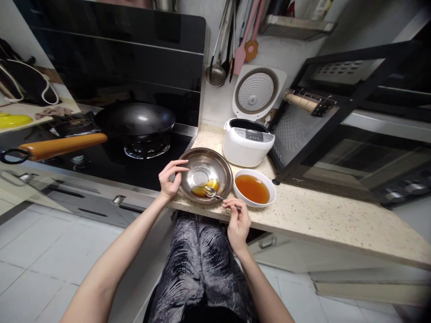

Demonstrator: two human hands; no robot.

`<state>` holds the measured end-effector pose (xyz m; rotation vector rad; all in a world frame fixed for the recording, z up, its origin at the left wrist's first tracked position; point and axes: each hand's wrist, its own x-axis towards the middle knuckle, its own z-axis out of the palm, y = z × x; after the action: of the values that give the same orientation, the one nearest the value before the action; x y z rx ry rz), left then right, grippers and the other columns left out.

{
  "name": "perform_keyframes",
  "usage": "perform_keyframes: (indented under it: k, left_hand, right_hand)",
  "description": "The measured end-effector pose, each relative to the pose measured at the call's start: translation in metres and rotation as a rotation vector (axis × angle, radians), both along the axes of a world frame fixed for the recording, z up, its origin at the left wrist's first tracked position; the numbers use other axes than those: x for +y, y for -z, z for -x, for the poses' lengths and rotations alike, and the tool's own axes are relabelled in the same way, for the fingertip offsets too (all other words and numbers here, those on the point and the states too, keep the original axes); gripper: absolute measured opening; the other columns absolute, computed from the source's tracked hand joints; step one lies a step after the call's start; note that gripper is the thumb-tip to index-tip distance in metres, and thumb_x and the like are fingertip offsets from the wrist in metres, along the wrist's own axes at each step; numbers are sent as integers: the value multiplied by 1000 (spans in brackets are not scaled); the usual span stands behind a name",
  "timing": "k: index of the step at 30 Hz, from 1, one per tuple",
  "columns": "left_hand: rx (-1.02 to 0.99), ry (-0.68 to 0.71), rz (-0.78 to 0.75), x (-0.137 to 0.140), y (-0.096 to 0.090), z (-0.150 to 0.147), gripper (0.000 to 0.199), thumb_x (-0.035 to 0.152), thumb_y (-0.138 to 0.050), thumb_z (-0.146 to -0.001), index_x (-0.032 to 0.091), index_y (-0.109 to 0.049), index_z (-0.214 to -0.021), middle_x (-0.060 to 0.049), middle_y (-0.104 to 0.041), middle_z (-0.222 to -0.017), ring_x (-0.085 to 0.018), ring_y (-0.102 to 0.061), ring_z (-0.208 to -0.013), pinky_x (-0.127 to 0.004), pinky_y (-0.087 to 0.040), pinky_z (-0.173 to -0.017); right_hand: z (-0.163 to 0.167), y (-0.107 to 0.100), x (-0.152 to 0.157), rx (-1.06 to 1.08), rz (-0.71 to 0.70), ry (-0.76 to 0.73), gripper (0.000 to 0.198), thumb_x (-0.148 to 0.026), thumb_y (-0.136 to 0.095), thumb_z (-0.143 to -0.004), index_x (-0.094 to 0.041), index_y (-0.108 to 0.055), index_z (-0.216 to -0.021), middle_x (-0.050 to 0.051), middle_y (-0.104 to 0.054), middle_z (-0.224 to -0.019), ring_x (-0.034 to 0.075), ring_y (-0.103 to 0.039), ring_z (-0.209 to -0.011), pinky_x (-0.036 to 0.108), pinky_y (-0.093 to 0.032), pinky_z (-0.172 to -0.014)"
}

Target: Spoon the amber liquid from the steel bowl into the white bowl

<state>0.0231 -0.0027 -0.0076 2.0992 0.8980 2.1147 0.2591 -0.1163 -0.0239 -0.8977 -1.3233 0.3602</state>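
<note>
A wide stainless steel bowl (222,163) stands at the front of the counter, with a little amber liquid (212,184) pooled in its near right part. My left hand (170,179) is at the bowl's left rim, fingers reaching over the edge and thumb lower down, holding it. Between the fingertips and thumb of my right hand (238,222) is the handle of a metal spoon (210,191). The spoon's head is inside the bowl, at the liquid. Just right of it sits a white bowl (273,197) of clear orange-brown liquid (252,188).
A white rice cooker (247,150) with its lid raised stands behind the bowls. On the left, a black wok (138,119) rests on the stove, its wooden handle (67,146) pointing toward me. An oven (363,148) in a black rack is at the right. Utensils (217,74) hang on the wall.
</note>
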Motion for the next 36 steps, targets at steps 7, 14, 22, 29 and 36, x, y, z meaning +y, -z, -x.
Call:
perform_keyframes:
  k: [7,14,22,29,36]
  left_hand:
    - [8,-46,-2,-1,1,0,28,34,-55,-98,20,-77,-89,-10,-79,-111,-25,-75,-98,-44,-60,-86]
    - [-1,-21,-44,-1,1,-1,25,30,-55,-97,20,-77,-91,-10,-79,-112,-25,-75,-98,-43,-60,-84]
    - [9,-5,-78,-2,0,-2,24,28,-55,-98,21,-77,-93,-10,-79,-114,-25,-75,-99,-43,-61,-85]
    - [8,12,-85,-3,0,-2,24,27,-55,-98,21,-78,-95,-10,-79,-114,-25,-75,-100,-43,-61,-85]
    - [12,2,-77,-4,0,-2,24,28,-55,-98,21,-77,-94,-10,-79,-114,-25,-75,-99,-43,-61,-83]
  right_hand:
    - [0,1,-2,-13,-22,8,20,-21,-49,-107,-23,-63,-93,2,-70,-89,15,-69,-81,28,-59,-74]
    - [0,8,-3,-26,-17,22,20,-21,-47,-107,-23,-61,-94,3,-70,-91,15,-68,-81,29,-58,-73]
    - [2,14,-2,-16,-15,24,19,-23,-45,-108,-23,-59,-94,4,-69,-91,16,-68,-82,30,-59,-73]
    - [2,12,-3,-24,-31,31,20,-22,-45,-108,-23,-59,-94,3,-68,-89,16,-67,-80,30,-59,-72]
    - [2,14,-4,-32,-28,36,19,-22,-44,-108,-23,-58,-94,3,-68,-89,16,-67,-80,30,-59,-72]
